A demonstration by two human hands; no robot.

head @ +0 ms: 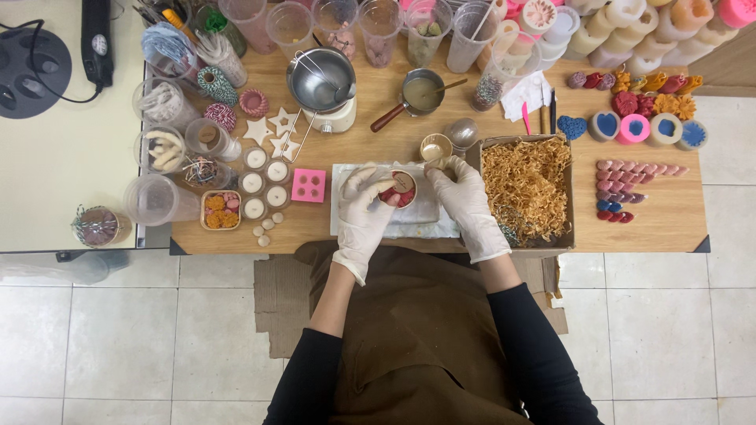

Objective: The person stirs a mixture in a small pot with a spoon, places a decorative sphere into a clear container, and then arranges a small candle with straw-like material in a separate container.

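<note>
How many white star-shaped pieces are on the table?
3, clustered left of the metal bowl: one star furthest left, one up and right of it, one just below that. Clutter could hide more.

Scene evenly and brightly lit from overhead; light soft, diffuse. Shadows short and faint, seen mainly under wooden table (677, 212) edge and beneath seated person's torso on tiled floor (118, 338). Mild glare noted on steel bowl (319, 79) and on clear plastic cups (378, 24) along far edge. White gloves close to overexposed, detail in folds reduced. Focus acceptable across frame, fine detail softened by low resolution and compression. Slight wide-angle bending seen at table edges and floor tile lines. No motion blur seen.
</note>
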